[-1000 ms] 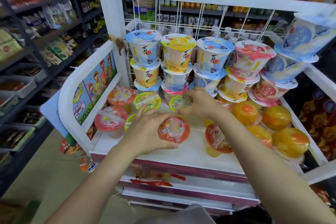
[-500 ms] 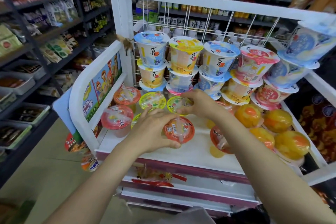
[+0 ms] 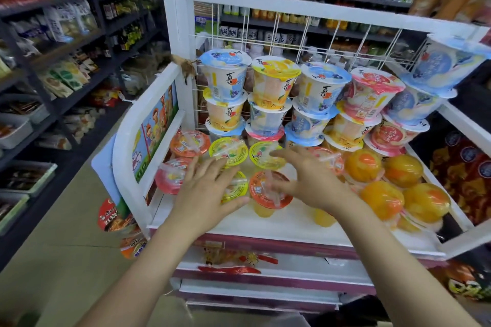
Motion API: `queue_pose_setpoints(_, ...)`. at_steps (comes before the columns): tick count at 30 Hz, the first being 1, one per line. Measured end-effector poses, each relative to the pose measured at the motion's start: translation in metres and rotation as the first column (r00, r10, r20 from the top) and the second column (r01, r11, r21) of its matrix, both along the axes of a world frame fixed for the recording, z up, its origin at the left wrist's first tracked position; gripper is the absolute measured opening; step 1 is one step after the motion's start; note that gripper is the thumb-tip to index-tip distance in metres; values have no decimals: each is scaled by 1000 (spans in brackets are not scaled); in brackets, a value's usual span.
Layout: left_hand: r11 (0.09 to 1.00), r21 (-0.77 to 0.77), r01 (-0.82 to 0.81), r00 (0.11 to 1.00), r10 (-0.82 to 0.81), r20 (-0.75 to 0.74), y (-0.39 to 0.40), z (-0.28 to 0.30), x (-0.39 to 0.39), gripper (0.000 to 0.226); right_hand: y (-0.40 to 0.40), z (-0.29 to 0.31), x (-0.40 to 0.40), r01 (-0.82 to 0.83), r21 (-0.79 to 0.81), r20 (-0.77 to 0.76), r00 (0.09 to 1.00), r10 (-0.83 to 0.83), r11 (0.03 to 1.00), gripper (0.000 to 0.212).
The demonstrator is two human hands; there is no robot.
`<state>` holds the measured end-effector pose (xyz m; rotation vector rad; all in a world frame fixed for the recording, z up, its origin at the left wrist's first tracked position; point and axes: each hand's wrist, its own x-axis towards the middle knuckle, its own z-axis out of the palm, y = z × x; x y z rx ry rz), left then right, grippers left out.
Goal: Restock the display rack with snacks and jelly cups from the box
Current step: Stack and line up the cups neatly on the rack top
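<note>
Both hands now let go: left hand (image 3: pixel 210 190) off the orange-lid jelly cup (image 3: pixel 269 192), right hand (image 3: pixel 309 180) off the yellow-lid cup (image 3: pixel 265 154) behind it. Fingers (image 3: pixel 204 167) of both spread flat and straight, holding nothing, just above the small cups. Orange-lid cup standing upright near the front of the white rack shelf (image 3: pixel 287 223), between the two hands, most likely set there to fill the front row. More small cups beside it on the left, lids up so the pictures show. Big cups (image 3: pixel 225 77) stacked at the back against the wire grid (image 3: pixel 279 34), leaning forward. Round orange jellies (image 3: pixel 382 199) piled on the right. Smooth white shelf with raised sides to keep things in. Shop shelves full of snacks and drinks all around. No box in view
</note>
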<state>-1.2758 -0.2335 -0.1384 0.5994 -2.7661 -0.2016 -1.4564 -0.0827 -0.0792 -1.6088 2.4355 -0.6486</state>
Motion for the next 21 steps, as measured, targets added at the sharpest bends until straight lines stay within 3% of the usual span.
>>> queue_pose_setpoints(3, 1000, -7, -10, 999, 11, 47, -2, -5, 0, 84, 9, -13, 18, -14, 45, 20, 1000, 13, 999, 81)
queue_pose_setpoints(9, 993, -107, -56, 997, 62, 54, 1, -14, -3, 73, 9, -24, 30, 71, -39, 7, 997, -71, 997, 80)
queue_pose_setpoints(15, 992, -110, -62, 995, 69, 68, 3, -16, -4, 74, 11, -33, 32, 84, -97, -32, 996, -87, 992, 77)
queue_pose_setpoints(21, 990, -112, -90, 996, 91, 10, 13, -9, -6, 73, 27, -32, 16, 15, -93, -32, 999, -18, 996, 90)
